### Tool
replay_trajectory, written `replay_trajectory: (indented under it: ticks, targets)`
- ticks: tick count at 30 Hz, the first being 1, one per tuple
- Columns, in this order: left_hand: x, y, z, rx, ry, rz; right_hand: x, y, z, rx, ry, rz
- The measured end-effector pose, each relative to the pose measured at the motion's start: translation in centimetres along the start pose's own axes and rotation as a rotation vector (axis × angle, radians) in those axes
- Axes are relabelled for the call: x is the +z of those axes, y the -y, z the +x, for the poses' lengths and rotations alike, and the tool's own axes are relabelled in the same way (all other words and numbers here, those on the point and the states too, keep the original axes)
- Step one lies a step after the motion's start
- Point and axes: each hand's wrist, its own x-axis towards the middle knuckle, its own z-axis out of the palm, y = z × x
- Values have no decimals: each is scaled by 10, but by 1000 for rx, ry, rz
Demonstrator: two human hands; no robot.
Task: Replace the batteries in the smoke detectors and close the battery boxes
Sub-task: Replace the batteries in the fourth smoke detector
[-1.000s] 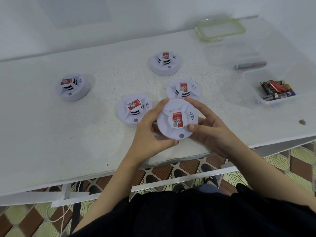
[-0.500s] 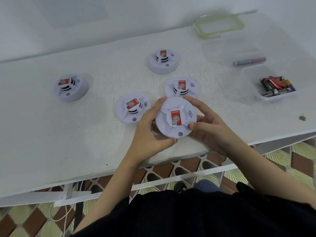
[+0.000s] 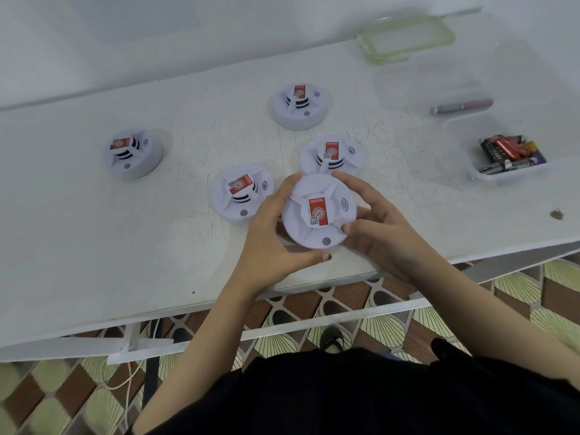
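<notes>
Grip: left hand [image 3: 270,246] curls round the held detector [image 3: 318,211] at its 9 o'clock rim; right hand [image 3: 383,233] clamps the 3 o'clock rim. The unit sits over the table [image 3: 94,246] by its near edge. Recommended: twist evenly, keep it level. The batteries [image 3: 508,152] lie at 2 o'clock.

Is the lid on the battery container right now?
No: the green-rimmed lid lies by itself farther back, and the battery container stands open.

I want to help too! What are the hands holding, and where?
One detector, gripped by its round rim: left hand on the left side, right hand on the right side.
</notes>
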Motion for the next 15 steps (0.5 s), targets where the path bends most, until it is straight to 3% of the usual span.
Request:
replay_trajectory:
  ticks: [15]
  targets:
    - [8,-2,-3,29,-97,101,2,2,0,30,-31,-46]
